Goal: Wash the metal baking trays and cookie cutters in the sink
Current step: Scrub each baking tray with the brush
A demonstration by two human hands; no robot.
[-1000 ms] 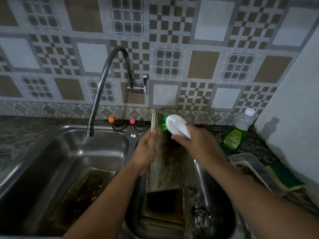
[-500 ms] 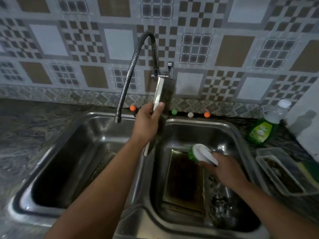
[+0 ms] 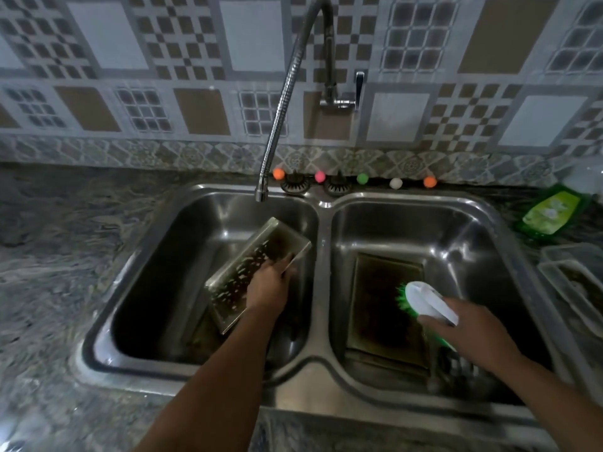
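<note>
My left hand [image 3: 269,285] grips the edge of a soapy metal baking tray [image 3: 248,272], held tilted inside the left basin [image 3: 208,360] of the double sink. My right hand [image 3: 466,327] holds a white scrub brush with green bristles [image 3: 421,300] over a dark, dirty baking tray [image 3: 381,305] lying flat in the right basin [image 3: 473,223]. Metal cookie cutters [image 3: 456,363] lie in the right basin near my right wrist, dim and partly hidden.
A flexible tap spout [image 3: 280,102] hangs over the left basin's back edge. Small coloured balls [image 3: 362,178] line the sink's back rim. A green dish soap bottle [image 3: 551,213] and a clear plastic container [image 3: 574,285] stand on the stone counter at right.
My left hand carried the upright tray from the divider down into the left basin and tilted it. My right hand with the brush stayed over the tray in the right basin.
</note>
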